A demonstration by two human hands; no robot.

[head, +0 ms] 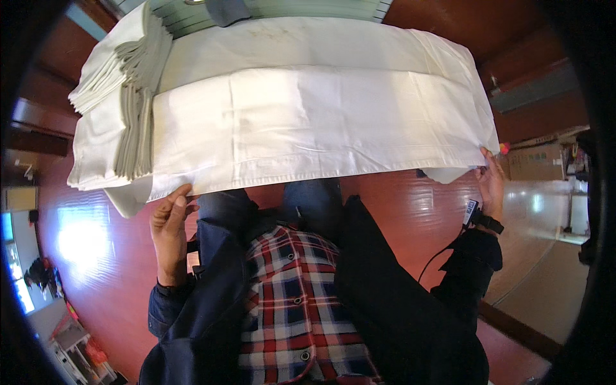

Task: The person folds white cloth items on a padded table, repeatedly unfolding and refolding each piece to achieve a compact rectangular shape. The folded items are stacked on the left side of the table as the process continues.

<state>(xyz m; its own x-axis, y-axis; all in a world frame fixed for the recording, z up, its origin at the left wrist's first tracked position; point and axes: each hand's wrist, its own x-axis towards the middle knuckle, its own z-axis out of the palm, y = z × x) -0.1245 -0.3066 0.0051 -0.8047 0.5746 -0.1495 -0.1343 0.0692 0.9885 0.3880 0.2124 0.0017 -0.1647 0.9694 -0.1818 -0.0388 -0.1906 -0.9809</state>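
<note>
A wide white cloth [284,120] with a stitched hem lies spread out before me, a crease line running across it. My left hand [169,226] pinches its near left corner between thumb and fingers. At the near right corner, my right hand [491,180] grips the hem, with the fingertips on top. Beneath and behind this cloth is another white fabric layer [298,45] bearing faint brownish stains. Two stacks of folded white cloths sit at the left, a farther stack [115,62] and a nearer stack [110,144], both close to the spread cloth's left edge.
Reddish-brown flooring [380,211] surrounds the work surface, with glare at the left. A cardboard box [536,162] stands at the far right. Behind the cloth is a pale green slatted surface [308,9] with a dark grey object [227,12] on it. A cable [435,257] hangs by my right wrist.
</note>
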